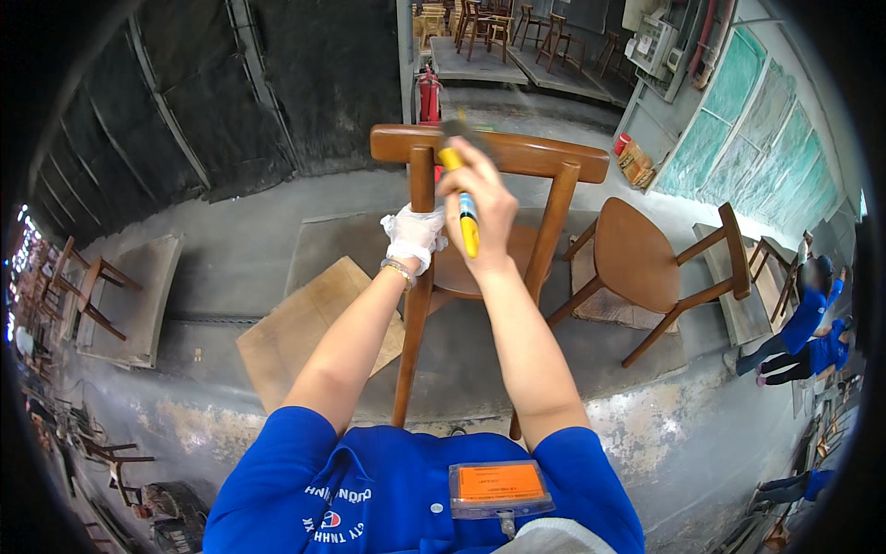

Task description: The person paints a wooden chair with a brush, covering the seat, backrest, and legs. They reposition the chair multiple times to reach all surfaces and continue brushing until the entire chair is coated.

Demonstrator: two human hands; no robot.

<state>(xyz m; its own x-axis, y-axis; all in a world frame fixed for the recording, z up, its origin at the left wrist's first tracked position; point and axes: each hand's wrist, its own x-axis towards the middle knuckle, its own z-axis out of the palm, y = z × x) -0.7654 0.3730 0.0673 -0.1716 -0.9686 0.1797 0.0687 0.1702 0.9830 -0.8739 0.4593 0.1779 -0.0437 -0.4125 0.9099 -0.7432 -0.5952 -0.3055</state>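
A brown wooden chair (560, 226) stands in front of me with its back toward me. My left hand (413, 233), in a white glove, is closed round the left upright of the chair's back, below the curved top rail (535, 152). In my bare right hand (482, 205) is a paintbrush (469, 226) with a yellow handle and a blue-and-white band. Its dark head is smeared by motion and lies over the top rail; whether it touches the wood I cannot tell. Much of the chair's seat is hidden behind my hands and forearms.
A second brown chair (637, 254) stands close on the right. Flat cardboard (305, 323) lies to the left. Further left, another chair (97, 277) stands on a low platform (148, 305). People in blue (808, 314) are at the far right; a red fire extinguisher (428, 97) stands behind.
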